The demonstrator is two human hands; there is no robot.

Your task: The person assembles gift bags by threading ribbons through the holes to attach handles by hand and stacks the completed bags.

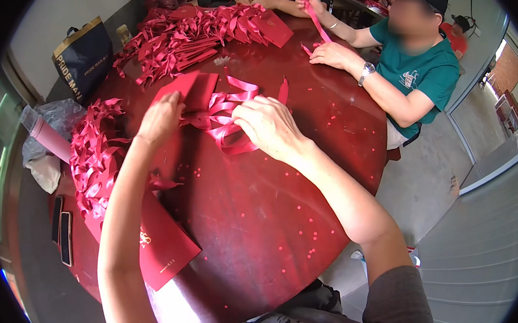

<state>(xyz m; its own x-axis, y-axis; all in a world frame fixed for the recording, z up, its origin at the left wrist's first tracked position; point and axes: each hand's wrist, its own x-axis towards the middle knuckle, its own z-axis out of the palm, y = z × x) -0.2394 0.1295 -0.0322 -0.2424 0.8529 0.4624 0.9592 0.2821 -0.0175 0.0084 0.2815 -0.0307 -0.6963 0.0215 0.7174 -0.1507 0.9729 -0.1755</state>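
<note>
My left hand [163, 117] is closed on the edge of a flat red paper bag [202, 91] on the round table. Loops of shiny pink-red ribbon [236, 143] spill from that bag toward the right. Over these loops my right hand [268, 126] bends its fingers, which press together on the ribbon; the fingertips are partly hidden. Beneath my left forearm lies a stack of flat red bags [166, 245] with a gold emblem, its ribbons [94, 156] bunched at the far end.
A large heap of ribboned red bags [183, 36] covers the table's far side. A co-worker in a green shirt [418, 73] holds a ribbon at the far right. A dark paper bag [86, 59], pink roll [50, 138] and two phones [66, 239] sit left. Small dots [308, 234] speckle the dark red tabletop.
</note>
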